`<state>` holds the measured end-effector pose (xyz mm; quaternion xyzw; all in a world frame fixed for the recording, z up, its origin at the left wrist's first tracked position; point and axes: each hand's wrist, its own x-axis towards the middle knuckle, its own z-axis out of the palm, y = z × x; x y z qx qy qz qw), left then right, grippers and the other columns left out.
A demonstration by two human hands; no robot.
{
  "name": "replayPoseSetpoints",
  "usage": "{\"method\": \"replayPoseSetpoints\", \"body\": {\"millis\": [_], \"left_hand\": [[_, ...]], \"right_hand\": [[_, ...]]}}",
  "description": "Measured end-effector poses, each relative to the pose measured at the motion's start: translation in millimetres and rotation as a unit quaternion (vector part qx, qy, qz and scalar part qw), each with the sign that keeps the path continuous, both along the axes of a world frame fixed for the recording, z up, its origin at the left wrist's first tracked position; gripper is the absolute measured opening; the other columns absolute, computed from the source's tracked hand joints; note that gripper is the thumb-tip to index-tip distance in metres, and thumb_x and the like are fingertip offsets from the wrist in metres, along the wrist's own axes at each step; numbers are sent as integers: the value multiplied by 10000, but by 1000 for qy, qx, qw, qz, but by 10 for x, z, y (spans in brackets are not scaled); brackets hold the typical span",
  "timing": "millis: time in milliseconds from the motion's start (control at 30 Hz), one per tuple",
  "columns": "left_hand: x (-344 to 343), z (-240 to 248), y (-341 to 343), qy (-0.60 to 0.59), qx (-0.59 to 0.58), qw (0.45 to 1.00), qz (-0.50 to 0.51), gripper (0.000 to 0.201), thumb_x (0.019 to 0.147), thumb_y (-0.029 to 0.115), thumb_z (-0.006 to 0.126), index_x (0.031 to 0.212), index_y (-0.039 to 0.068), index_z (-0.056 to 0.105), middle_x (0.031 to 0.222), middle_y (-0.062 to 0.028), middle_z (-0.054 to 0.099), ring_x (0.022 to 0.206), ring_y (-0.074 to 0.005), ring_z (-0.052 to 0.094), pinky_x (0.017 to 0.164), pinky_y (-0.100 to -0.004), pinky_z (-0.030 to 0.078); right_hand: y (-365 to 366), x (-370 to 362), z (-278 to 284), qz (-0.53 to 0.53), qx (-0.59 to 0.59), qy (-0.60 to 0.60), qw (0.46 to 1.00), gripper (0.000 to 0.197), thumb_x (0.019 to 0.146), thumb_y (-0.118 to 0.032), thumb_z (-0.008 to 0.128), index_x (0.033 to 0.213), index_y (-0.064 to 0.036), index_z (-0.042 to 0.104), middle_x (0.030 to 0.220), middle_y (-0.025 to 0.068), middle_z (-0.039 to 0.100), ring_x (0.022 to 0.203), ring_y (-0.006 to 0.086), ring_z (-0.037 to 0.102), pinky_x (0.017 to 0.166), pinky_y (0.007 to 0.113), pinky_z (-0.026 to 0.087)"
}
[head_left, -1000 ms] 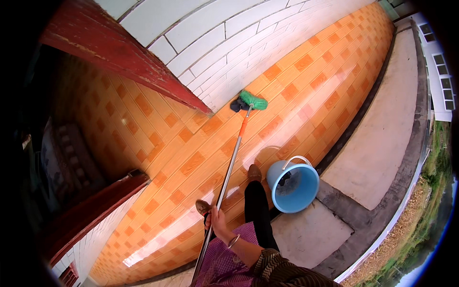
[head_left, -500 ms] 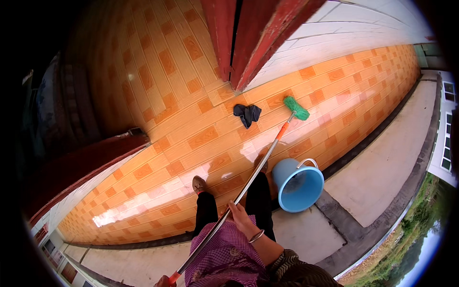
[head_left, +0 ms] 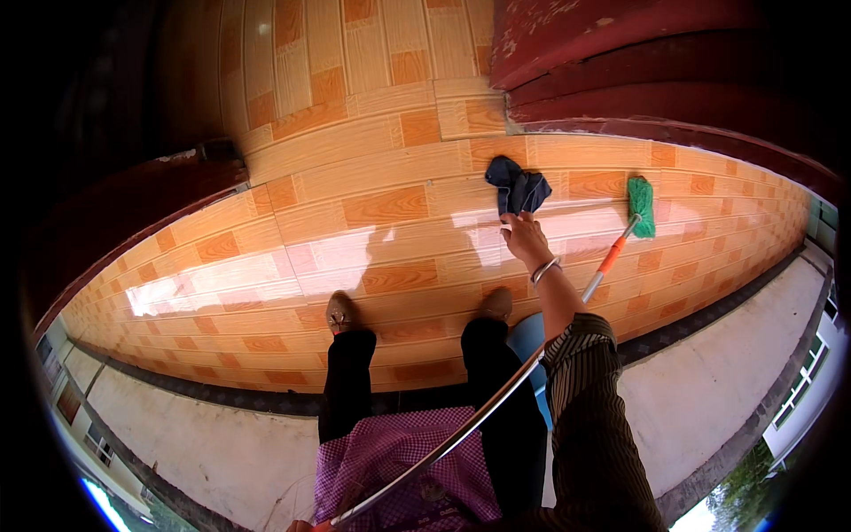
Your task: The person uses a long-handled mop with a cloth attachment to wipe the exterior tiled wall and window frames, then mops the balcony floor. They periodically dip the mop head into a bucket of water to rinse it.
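Observation:
A dark cloth (head_left: pixel 517 188) lies crumpled on the tiled floor in front of the doorway. My right hand (head_left: pixel 526 239) reaches down over its near edge, thumb and fingers apart, with the fingertips at the cloth. At the lower edge, mostly cut off, my left hand (head_left: pixel 303 526) is closed around the end of the mop (head_left: pixel 592 285). The mop's metal handle slants across my lap and passes behind my right forearm. Its green head (head_left: pixel 640 207) rests on the floor to the right of the cloth.
A light blue bucket (head_left: pixel 526 335) stands beside my right foot, largely hidden by my right arm. Dark red door frames (head_left: pixel 620 106) flank the doorway, the left one (head_left: pixel 151 199) nearer. Behind my feet, a dark strip borders a pale concrete ledge (head_left: pixel 213 426).
My right hand has left the mop handle and stretched forward to the cloth. My view has come lower and closer to the floor. My left hand still holds the handle's end.

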<state>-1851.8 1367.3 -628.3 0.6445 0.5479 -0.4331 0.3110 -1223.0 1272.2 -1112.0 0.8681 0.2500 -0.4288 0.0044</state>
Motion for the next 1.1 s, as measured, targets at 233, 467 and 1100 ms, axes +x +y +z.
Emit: {"method": "replayPoseSetpoints", "body": {"millis": [233,467,1100], "left_hand": [[160,-106,-325,62,-31,996,60,225,817,215,640,758,68,480,686,-169,532,642,-359,535,587,-453,432],[338,-98,-185,31,-39,999,17,244,804,246,656,768,63,498,693,-177,573,667,-372,580,613,-469,458],[2588,1708,1943,-295,181,841,-416,355,700,323,806,764,53,586,662,-137,630,607,-340,622,573,-412,483]], "right_hand": [[132,-54,-896,-73,50,-120,989,330,873,-226,646,1188,-134,615,1202,137,558,1089,343,559,851,407,488],[-409,171,63,-559,357,-39,747,174,902,-201,682,907,-55,587,690,-25,560,662,81,528,633,224,452],[-2135,-1228,5105,-664,625,-86,401,177,905,-52,609,824,-139,479,765,-65,485,713,37,436,688,191,380]]}}
